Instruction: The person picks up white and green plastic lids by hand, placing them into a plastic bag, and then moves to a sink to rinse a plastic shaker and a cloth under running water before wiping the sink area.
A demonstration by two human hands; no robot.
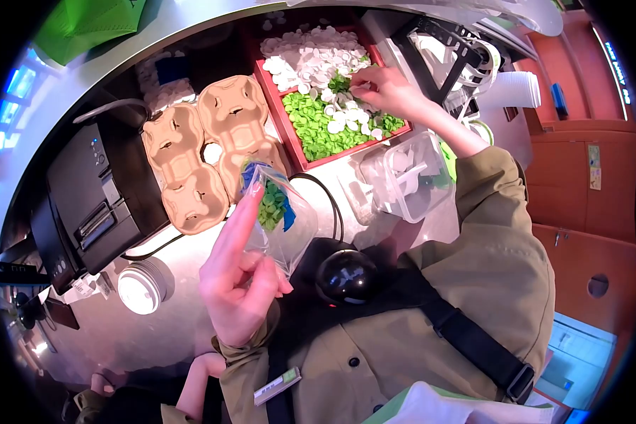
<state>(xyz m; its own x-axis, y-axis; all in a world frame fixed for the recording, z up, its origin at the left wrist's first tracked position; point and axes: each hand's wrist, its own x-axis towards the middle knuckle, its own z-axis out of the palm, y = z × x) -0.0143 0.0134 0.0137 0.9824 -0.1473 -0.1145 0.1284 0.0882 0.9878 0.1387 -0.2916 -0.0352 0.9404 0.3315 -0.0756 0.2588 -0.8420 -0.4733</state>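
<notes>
My left hand (240,272) holds a clear plastic bag (300,219) upright, its fingers along the bag's near side. Green pieces (272,208) and some blue ones show inside the bag. My right hand (385,92) reaches over a red tray (296,150), its fingertips drawn together among the small pieces; what they grip is too small to make out. White pieces (311,53) fill the tray's far part, and bright green pieces (314,127) fill the near part, with some white ones on top. A darker green clump (339,83) lies just beside my right fingertips.
Brown cardboard cup carriers (184,152) stand left of the tray, beside a black printer (85,205). A clear plastic container (413,180) is at the right, near stacked white cups (512,90). White lids (140,288) sit lower left. Another person's arm (199,385) shows at the bottom.
</notes>
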